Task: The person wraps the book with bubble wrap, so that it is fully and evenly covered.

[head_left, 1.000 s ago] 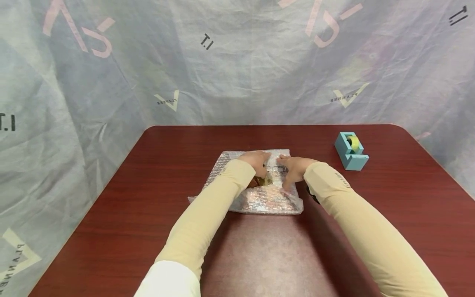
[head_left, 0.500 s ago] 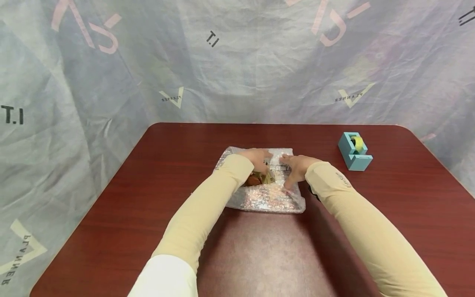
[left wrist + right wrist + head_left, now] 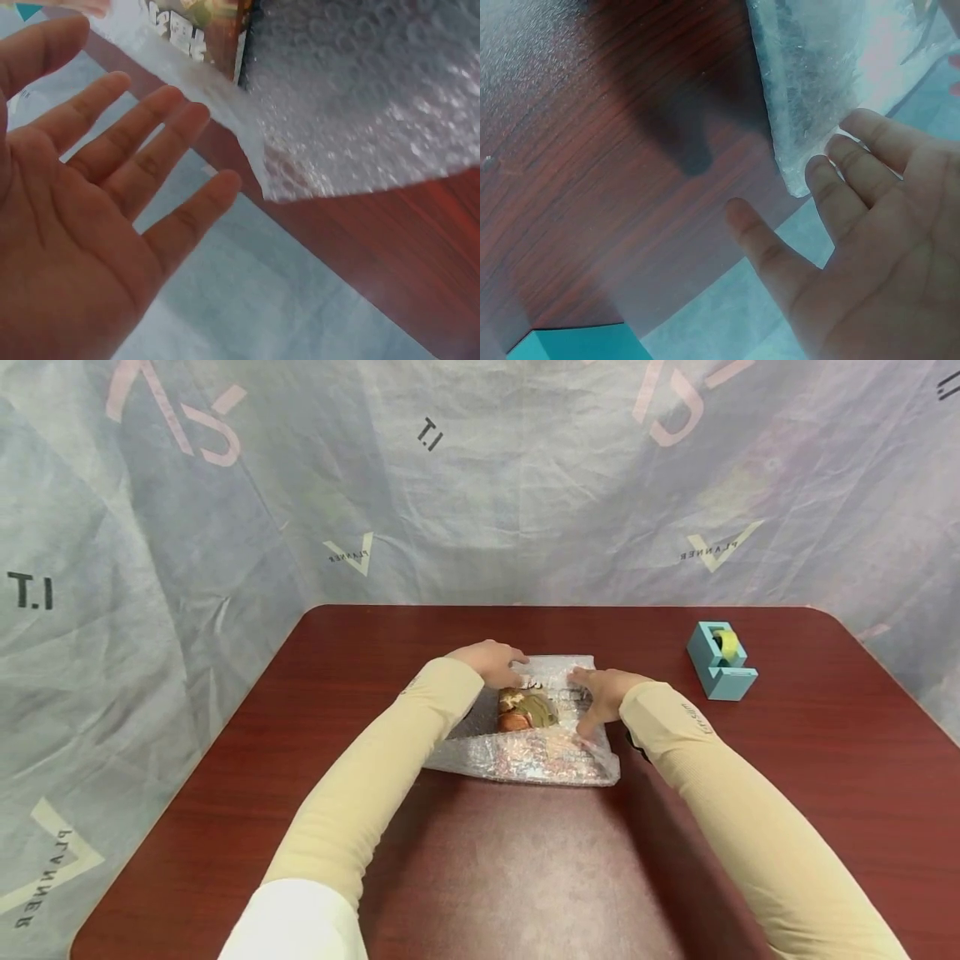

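Observation:
A flat item with a brown and green picture (image 3: 527, 709), with white lettering in the left wrist view, lies on bubble wrap (image 3: 525, 756). Folds of the wrap cover its right part and its near part; whether it is a book or a box I cannot tell. My left hand (image 3: 491, 662) is over the far left part of the wrap. Its fingers (image 3: 142, 161) are extended and spread, holding nothing. On the right fold rests my right hand (image 3: 606, 693), thumb and fingers spread apart. In the right wrist view its fingertips are by the wrap's edge (image 3: 787, 127).
A light blue tape dispenser (image 3: 723, 664) with a yellow roll stands at the back right of the dark red table (image 3: 360, 652). A grey printed cloth (image 3: 480, 510) hangs behind the table and along its left side.
My left hand has moved to the left off the middle of the wrap, and more of the pictured item shows. My right hand stays on the right fold. The view has shifted slightly.

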Available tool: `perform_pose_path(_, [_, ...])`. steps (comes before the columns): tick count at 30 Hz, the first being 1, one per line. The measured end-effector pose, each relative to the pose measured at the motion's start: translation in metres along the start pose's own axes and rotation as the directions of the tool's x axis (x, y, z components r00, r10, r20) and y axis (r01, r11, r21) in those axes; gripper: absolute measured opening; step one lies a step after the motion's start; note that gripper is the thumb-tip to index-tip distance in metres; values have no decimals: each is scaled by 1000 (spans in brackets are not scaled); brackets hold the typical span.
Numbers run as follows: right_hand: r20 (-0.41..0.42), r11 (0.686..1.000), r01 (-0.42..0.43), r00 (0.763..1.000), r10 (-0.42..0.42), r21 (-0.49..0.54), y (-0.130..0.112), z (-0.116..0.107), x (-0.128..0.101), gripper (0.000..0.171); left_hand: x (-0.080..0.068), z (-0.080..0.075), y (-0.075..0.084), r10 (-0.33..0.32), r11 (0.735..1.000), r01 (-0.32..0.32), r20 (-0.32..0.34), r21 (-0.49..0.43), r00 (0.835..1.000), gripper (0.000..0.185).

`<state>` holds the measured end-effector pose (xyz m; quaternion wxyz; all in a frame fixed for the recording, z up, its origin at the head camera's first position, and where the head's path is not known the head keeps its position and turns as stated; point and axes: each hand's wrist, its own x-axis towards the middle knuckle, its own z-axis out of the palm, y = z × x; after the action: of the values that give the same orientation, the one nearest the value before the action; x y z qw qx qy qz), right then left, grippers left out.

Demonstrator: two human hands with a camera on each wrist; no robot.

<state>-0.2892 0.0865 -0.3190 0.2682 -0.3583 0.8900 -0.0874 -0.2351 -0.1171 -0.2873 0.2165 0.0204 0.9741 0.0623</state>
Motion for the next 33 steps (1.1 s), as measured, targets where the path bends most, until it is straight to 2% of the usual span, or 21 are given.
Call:
perform_pose_path(6, [-2, 1000, 12, 1000, -12, 12, 1, 1, -1, 101, -21, -5, -16, -17, 1000, 17, -24, -5, 1000, 54])
perform_pose_path(11, [-2, 1000, 16, 1000, -16, 13, 1, 1, -2, 100, -38, -4, -36, -92, 995, 91, -31, -32, 995, 56])
perform_pose_path(16, [5, 1000, 9, 1000, -9, 11, 1, 1, -1, 100, -58, -3, -55, -169, 984, 168, -4, -60, 986, 54])
perform_pose_path(20, [13, 1000, -1, 1000, 1, 17, 1, 2, 0, 100, -72, -1, -67, -193, 977, 196, 48, -80, 980, 48])
perform_pose_path(24, [18, 1000, -11, 1000, 11, 9, 2, 2, 2, 101, -80, 3, -75, -213, 970, 222, 101, -97, 972, 44])
perform_pose_path(29, [15, 1000, -15, 1000, 15, 3, 1, 2, 2, 101, -82, 10, -80, -234, 957, 257, 167, -137, 958, 50])
perform_pose_path(33, [13, 1000, -10, 1000, 10, -1, 1, 2, 1, 101, -80, 15, -82, -215, 945, 264, 242, -192, 946, 53])
